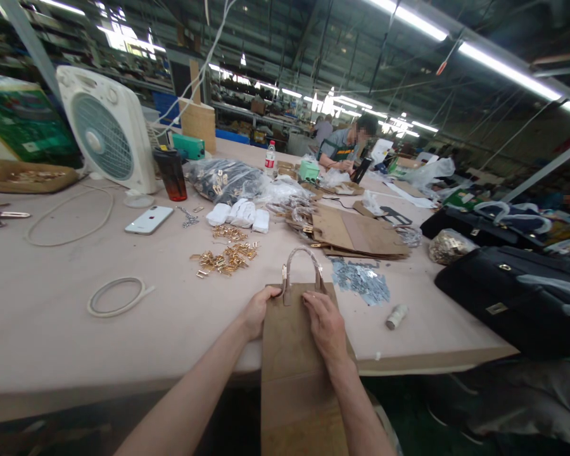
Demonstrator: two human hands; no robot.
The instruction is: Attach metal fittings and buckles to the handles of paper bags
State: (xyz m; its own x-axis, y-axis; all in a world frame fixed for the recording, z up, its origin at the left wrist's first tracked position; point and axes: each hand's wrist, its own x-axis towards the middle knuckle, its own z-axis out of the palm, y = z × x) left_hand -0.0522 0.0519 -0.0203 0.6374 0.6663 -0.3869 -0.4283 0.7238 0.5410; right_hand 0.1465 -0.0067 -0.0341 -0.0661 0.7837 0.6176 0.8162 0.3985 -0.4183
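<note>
Closest to the camera are two bare forearms [185,402] reaching in from the bottom of the shot, over a flat tan bag panel [294,361] that looks like suede-ish leather and hangs off the front edge of a long, pale pinkish work table [52,323]. The left hand [260,311] is gripping the panel's top edge right by a pale looped handle [304,258] with metal-capped tabs, while the right hand [325,326] lies open and flat on the panel, not clenched. Going left to right, there's a pair of scissors [2,215] at the table edge, a tan tray of gold hardware [26,178], and a big white box fan [105,130]. Then come a thin coil of white cord [69,218], a white strip coil [116,297], a white phone [149,220], and a loose pile of small gold metal fittings [225,259]. Past those are flat brown kraft-paper patterns [358,231], a scatter of grey-blue scraps [361,282], and a small white spool [396,316]. Far right, a glossy black handbag [513,297] lies on the table, and a co-worker [346,142] sits way down the far end.
</note>
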